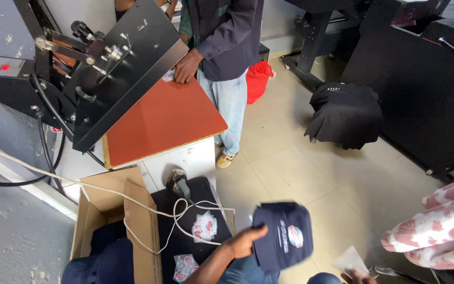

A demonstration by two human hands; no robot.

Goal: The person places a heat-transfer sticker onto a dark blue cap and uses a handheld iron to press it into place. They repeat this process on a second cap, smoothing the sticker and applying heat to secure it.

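A seated worker's left hand (pixel 245 241) grips a navy cap (pixel 283 234) by its edge, its printed patch facing up, while the right hand (pixel 357 275), low and barely in view, pinches a pale sheet (pixel 350 259) beside it.

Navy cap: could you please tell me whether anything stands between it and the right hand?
Nothing solid does. The left hand grips the navy cap; the right hand sits low at the frame edge, and only a pale sheet beside it and bare floor lie between.
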